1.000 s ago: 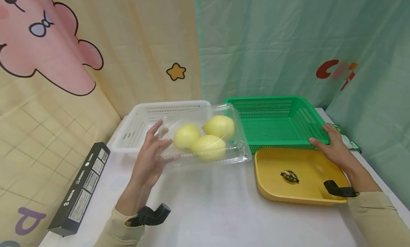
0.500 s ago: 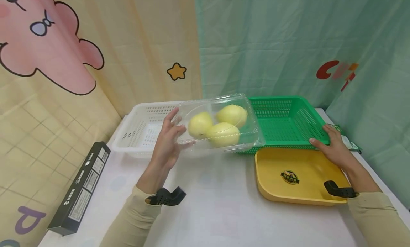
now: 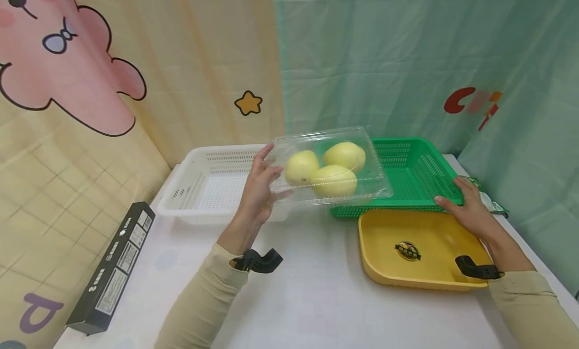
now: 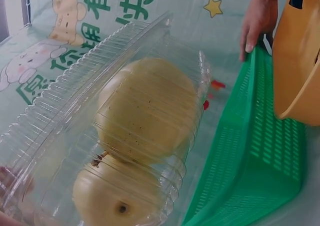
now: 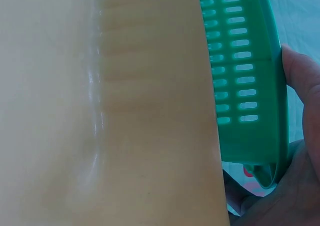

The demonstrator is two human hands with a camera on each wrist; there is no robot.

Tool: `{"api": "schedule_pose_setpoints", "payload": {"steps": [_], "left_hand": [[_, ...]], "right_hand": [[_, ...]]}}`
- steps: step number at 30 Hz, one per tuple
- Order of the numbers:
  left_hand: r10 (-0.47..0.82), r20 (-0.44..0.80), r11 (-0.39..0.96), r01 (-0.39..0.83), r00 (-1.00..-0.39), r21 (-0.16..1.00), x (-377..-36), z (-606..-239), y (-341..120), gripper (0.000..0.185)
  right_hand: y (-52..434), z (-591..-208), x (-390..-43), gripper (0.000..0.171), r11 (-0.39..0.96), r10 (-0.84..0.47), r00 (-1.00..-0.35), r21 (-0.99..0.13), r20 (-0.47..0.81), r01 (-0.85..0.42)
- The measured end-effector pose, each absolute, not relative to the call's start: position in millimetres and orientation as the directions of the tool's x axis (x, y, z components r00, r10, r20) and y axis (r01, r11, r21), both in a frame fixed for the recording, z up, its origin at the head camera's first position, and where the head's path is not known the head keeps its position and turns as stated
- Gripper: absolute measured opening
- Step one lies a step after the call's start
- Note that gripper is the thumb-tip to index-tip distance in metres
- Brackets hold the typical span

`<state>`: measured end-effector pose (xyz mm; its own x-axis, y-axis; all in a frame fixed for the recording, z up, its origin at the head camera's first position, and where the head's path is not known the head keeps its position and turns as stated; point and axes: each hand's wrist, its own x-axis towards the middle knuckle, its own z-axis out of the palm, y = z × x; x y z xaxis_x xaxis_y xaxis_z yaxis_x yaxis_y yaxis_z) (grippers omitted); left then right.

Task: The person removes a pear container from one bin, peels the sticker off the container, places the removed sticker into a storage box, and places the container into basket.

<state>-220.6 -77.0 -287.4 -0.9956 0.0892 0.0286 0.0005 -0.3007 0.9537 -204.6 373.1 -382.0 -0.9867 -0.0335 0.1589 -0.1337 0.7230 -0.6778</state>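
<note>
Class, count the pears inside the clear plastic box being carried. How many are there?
3, all in the clear box held by the left hand: left, back right, front. None seems hidden.

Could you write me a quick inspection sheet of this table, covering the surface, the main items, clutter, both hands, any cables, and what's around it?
Surface: white table, no spills seen.
Job's things: clear plastic box with three yellow-green fruits, lid closed, held in the air above the near left edge of the green basket.
Clutter: white basket at left; yellow tray in front of the green basket; black carton at the left table edge.
Hands: left hand grips the box's left end; right hand holds the green basket's right corner.
Cables: nothing seen.
Surroundings: cartoon-print cloth backdrops, yellow at left, green at right.
</note>
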Motion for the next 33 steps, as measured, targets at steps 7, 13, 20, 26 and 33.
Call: {"api": "schedule_pose_setpoints", "payload": {"steps": [7, 13, 20, 26, 33], "left_hand": [[0.086, 0.024, -0.286, -0.001, -0.996, 0.958, -232.6, -288.9, -60.4, 0.053], [0.096, 0.032, -0.283, 0.004, -0.995, 0.959, -242.9, -290.0, -44.6, 0.052], [0.102, 0.033, -0.268, 0.005, -0.994, 0.963, -254.4, -293.9, -26.4, 0.054], [0.114, 0.021, -0.284, -0.012, -0.993, 0.959, -264.6, -299.9, -13.0, 0.053], [0.119, 0.028, -0.281, -0.006, -0.992, 0.960, -274.9, -304.1, 4.0, 0.054]], "right_hand": [[372.8, -380.2, -206.2, 0.080, 0.727, -0.037, -0.985, -0.672, 0.166, -0.141], [371.6, -380.6, -205.9, 0.082, 0.732, -0.018, -0.988, -0.671, 0.153, -0.117], [371.6, -381.2, -205.6, 0.083, 0.727, -0.015, -0.989, -0.678, 0.145, -0.111], [370.7, -381.4, -206.4, 0.083, 0.729, -0.009, -0.990, -0.677, 0.141, -0.103], [371.4, -382.1, -205.8, 0.084, 0.734, -0.001, -0.991, -0.673, 0.133, -0.091]]}}
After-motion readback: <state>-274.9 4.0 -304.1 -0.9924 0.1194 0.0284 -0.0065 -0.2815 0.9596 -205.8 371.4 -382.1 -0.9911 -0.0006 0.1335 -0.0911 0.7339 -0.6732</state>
